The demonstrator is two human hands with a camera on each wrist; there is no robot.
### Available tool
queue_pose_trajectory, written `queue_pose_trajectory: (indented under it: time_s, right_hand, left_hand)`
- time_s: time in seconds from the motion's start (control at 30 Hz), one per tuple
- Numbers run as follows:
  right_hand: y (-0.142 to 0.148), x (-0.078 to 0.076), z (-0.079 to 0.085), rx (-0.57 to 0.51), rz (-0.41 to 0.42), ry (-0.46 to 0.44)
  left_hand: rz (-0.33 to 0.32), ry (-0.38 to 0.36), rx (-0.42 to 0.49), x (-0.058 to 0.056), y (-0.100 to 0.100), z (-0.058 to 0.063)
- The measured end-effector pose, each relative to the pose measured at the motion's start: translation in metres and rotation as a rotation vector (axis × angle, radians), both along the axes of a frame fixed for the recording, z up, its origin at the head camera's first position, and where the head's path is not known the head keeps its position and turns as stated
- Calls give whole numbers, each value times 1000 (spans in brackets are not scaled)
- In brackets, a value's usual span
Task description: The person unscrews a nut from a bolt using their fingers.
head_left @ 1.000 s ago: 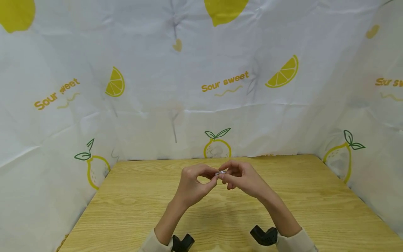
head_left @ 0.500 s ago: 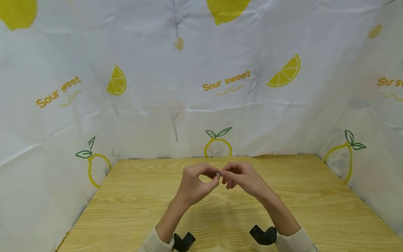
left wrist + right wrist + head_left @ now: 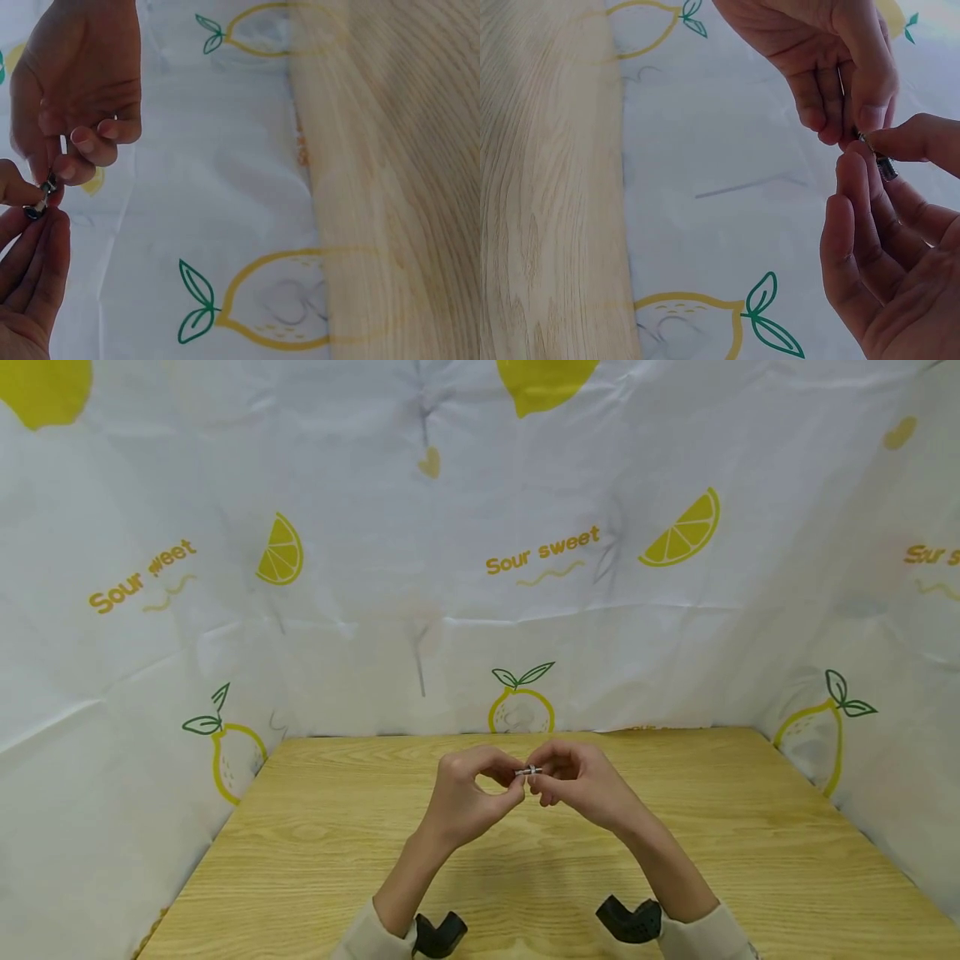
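A small silver bolt [image 3: 522, 772] lies roughly level between my two hands, raised above the table. My left hand [image 3: 462, 806] pinches its left end between thumb and forefinger. On the right part of the shank sits a small nut [image 3: 533, 769], with the thumb and forefinger of my right hand [image 3: 587, 787] at it from below and above. The left wrist view shows a dark round end [image 3: 34, 212] of the piece by the left fingertips. In the right wrist view a shiny metal end [image 3: 887, 169] shows under the right thumb; fingers hide the rest.
A wood-grain table [image 3: 337, 860] spreads beneath both hands. White cloth [image 3: 360, 568] printed with lemons surrounds it at the back and sides. Black angled devices [image 3: 628, 920] are worn at both wrists, by the light sleeves [image 3: 708, 935].
Half a second ago the right fingertips covered the nut; now they have shifted right and parted slightly, showing it again. The left hand keeps its pinch, almost still.
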State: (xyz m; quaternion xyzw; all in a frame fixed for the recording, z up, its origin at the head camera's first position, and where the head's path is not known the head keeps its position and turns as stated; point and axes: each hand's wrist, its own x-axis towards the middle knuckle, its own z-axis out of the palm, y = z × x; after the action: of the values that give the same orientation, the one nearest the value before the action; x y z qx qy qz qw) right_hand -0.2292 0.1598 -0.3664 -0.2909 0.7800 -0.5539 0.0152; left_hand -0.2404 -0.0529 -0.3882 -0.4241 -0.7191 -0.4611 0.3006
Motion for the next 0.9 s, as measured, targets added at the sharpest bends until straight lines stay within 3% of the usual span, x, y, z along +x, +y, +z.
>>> queue_pose_trajectory:
  time_s: [0.23, 0.43, 0.63, 0.9]
  right_hand:
    - [2, 1, 4, 51, -34, -21]
    - [0, -1, 4, 113, -5, -54]
    - [1, 0, 4, 69, -3, -46]
    - [2, 2, 6, 3, -23, -45]
  left_hand:
    - [-2, 9, 11, -1, 0, 0]
    - [-18, 43, 15, -2, 1, 0]
    - [-4, 3, 3, 0, 1, 1]
    - [-19, 4, 3, 0, 1, 1]
